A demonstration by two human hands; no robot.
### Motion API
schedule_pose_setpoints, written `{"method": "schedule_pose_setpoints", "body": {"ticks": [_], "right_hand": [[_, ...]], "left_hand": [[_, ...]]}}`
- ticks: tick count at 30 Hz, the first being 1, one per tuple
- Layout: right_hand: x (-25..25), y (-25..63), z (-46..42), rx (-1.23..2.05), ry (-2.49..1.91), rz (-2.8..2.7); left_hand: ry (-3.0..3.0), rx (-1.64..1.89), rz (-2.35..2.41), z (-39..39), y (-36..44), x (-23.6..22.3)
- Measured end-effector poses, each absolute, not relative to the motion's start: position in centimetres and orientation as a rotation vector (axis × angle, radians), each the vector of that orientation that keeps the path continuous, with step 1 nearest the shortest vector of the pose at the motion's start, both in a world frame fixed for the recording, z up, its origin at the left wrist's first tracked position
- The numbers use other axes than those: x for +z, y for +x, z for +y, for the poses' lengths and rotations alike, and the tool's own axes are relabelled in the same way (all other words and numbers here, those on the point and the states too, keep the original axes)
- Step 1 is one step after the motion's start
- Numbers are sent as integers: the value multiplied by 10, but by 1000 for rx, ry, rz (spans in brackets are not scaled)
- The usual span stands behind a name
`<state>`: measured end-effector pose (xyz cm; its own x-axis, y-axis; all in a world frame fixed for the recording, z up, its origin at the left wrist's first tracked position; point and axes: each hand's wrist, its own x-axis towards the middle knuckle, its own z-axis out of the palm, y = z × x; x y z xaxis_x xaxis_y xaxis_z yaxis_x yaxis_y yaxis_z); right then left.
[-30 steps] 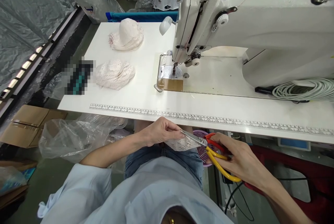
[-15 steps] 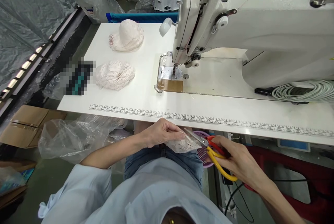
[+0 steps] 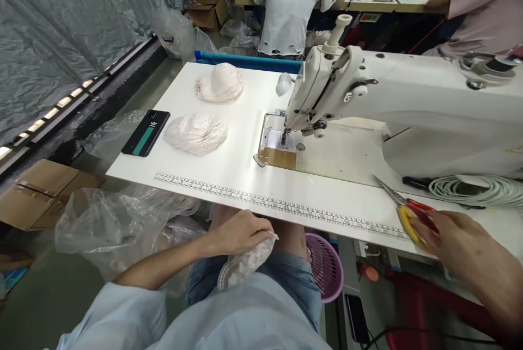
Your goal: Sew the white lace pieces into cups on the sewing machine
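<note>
Above my lap, just off the table's front edge, my left hand (image 3: 241, 233) pinches a piece of white lace fabric (image 3: 250, 261) that hangs down over my shorts. My right hand (image 3: 461, 241), a little blurred, is over the right part of the tabletop. It holds a pair of scissors (image 3: 402, 203) by the red and yellow handles, blades pointing forward and left. Two heaps of white lace pieces lie on the table's left side: a nearer lace pile (image 3: 196, 134) and a farther lace pile (image 3: 220, 83).
A white sewing machine (image 3: 433, 88) stands on the table (image 3: 229, 167), with coiled cable (image 3: 478, 191) at its right. A phone (image 3: 146, 133) lies at the left edge. Below are a purple basket (image 3: 333, 274) and plastic bags (image 3: 110, 225). A person (image 3: 290, 12) sits beyond.
My right hand has carried the scissors away from the lace, rightward and up over the tabletop. My left hand keeps its lace, which now hangs lower. The view has tilted up.
</note>
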<state>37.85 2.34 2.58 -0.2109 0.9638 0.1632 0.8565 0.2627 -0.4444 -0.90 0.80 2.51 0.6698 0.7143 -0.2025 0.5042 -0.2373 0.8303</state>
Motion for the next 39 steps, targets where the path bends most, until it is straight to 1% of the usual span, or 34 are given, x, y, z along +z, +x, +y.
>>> {"method": "schedule_pose_setpoints", "body": {"ticks": [1, 2, 3, 4, 6, 7, 9, 11, 13, 15, 18, 20, 22, 24, 26, 30, 39], "right_hand": [[26, 366, 25, 245, -1679, -2140], [26, 348, 26, 16, -1736, -2135], [24, 325, 27, -135, -1694, -2204], [21, 299, 27, -190, -1519, -2274], [12, 245, 28, 66, -1164, -2465], [7, 220, 29, 143, -1046, -2568], [-2, 186, 27, 173, -904, -2652], [-4, 172, 21, 237, -784, -2685], [3, 173, 13, 353, -716, -2591], [18, 179, 7, 477, -836, -2330], [39, 177, 6, 647, -1130, -1907], [47, 167, 12, 733, -1164, -1796], [46, 157, 22, 742, -1183, -1706], [41, 151, 32, 737, -1231, -1617], [33, 150, 37, 769, -1266, -1562], [21, 156, 38, 819, -1301, -1512], [20, 172, 38, 865, -1341, -1508]], "left_hand": [[1873, 273, 998, 7, -13, 29], [1849, 265, 1013, 6, -18, 32], [1830, 260, 1019, 5, -23, 37], [1814, 259, 1026, 3, -29, 42], [1782, 295, 1079, 1, -42, 53], [1766, 336, 1129, 1, -48, 59], [1731, 461, 1274, 4, -61, 70], [1686, 645, 1459, 13, -70, 78], [1626, 851, 1585, 25, -69, 79], [1552, 994, 1546, 40, -58, 75], [1372, 1014, 1295, 55, -23, 65], [1236, 996, 1068, 55, 3, 59], [1074, 966, 832, 49, 20, 54], [887, 964, 706, 43, 28, 49], [766, 975, 685, 39, 29, 44], [716, 1014, 710, 39, 29, 36], [836, 1079, 759, 39, 46, 27]]}}
